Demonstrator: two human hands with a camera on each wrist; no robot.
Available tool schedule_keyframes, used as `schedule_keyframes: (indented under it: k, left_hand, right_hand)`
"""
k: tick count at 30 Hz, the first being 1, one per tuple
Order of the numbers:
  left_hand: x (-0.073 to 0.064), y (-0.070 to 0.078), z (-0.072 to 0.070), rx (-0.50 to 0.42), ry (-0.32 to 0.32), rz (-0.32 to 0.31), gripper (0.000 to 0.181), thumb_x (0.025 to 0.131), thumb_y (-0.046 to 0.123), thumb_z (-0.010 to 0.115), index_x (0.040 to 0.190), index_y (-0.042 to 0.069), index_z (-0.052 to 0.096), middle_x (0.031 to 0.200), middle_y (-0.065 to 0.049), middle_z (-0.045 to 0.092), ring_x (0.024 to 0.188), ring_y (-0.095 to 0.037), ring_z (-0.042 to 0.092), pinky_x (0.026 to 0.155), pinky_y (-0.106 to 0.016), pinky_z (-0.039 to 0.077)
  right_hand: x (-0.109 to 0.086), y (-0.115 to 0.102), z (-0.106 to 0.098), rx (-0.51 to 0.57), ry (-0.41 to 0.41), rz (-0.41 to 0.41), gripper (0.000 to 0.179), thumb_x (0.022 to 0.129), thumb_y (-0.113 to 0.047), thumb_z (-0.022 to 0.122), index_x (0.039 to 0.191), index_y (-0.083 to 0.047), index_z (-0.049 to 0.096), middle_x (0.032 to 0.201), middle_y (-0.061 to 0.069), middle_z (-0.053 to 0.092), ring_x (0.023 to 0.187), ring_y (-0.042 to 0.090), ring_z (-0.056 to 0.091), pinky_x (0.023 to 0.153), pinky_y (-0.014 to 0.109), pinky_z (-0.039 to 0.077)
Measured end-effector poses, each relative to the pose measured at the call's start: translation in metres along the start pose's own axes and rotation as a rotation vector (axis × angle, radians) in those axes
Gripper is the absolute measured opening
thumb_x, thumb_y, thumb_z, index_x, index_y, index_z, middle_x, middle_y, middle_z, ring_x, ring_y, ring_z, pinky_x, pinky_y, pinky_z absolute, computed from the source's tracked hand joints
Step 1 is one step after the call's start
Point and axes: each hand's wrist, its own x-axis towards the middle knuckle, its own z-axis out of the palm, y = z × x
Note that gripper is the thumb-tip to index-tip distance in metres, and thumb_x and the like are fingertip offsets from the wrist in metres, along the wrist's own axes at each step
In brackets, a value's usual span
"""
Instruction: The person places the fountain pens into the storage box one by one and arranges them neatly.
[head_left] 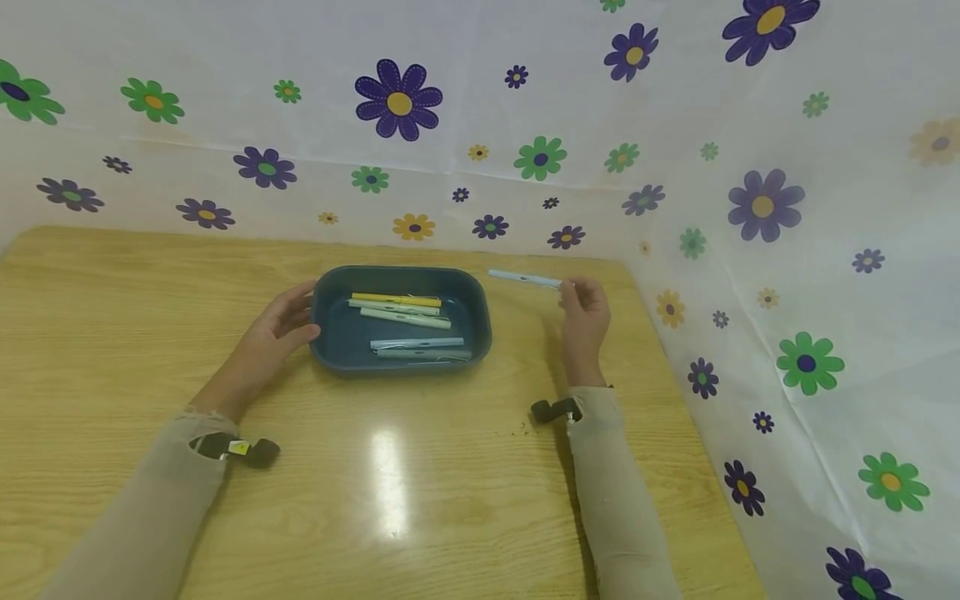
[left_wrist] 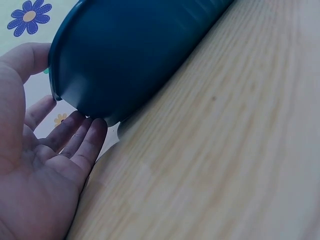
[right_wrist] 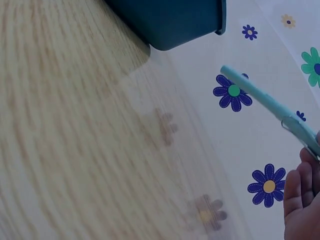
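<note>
A dark teal plastic basin (head_left: pixel 341 362) with rounded corners stands on the wooden table. My left hand (head_left: pixel 273 333) is at its left end; in the left wrist view the same hand (left_wrist: pixel 55 150) has its fingers extended, with fingertips at the rim and end wall of the basin (left_wrist: pixel 125 55). To the right of the basin, my right hand (head_left: pixel 585 317) pinches a light blue pen (head_left: pixel 521 277) by one end, the other end pointing left. The right wrist view shows that pen (right_wrist: pixel 260 97) with its metal clip near the fingers of the right hand (right_wrist: pixel 305 200).
Inside the basin lie a yellow pen (head_left: pixel 397 299), two pale green pens (head_left: pixel 405 318), a light blue pen (head_left: pixel 417 342) and a greyish pen (head_left: pixel 423 355). Flower-printed white sheeting (head_left: pixel 465 50) borders the wooden table (head_left: pixel 322 517) at the back and right.
</note>
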Motion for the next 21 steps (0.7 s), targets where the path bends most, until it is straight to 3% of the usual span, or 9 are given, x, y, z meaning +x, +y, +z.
schedule_keyframes:
  k: [8,13,21]
  left_hand:
    - [-0.0002,0.0009,0.0001,0.0,-0.002,-0.007,0.068,0.106,0.029,0.062,0.163,0.036,0.027,0.164,-0.009,0.035,0.148,-0.032,0.037,0.113,-0.027,0.043]
    - [0.0013,0.0015,0.0015,-0.037,0.007,0.003,0.067,0.106,0.026,0.062,0.163,0.034,0.029,0.164,-0.01,0.035,0.147,-0.03,0.038,0.106,-0.015,0.044]
    - [0.0005,0.0012,0.0023,-0.073,-0.009,0.057,0.069,0.107,0.018,0.06,0.165,0.024,0.025,0.162,-0.02,0.034,0.139,-0.02,0.042,0.1,-0.011,0.044]
  right_hand:
    - [0.0019,0.0085,-0.0009,-0.118,0.054,0.1,0.013,0.098,-0.017,0.072,0.107,-0.008,0.071,0.092,-0.003,0.066,0.081,0.012,0.059,0.073,0.021,0.052]
    - [0.0014,0.0094,-0.0017,-0.248,0.012,0.16,0.009,0.098,-0.022,0.07,0.103,-0.015,0.071,0.099,-0.002,0.067,0.094,0.017,0.06,0.082,0.026,0.05]
    - [-0.0014,0.0089,-0.0051,-0.424,-0.064,0.204,0.025,0.098,-0.024,0.067,0.112,-0.004,0.071,0.104,0.007,0.065,0.095,0.019,0.057,0.084,0.031,0.048]
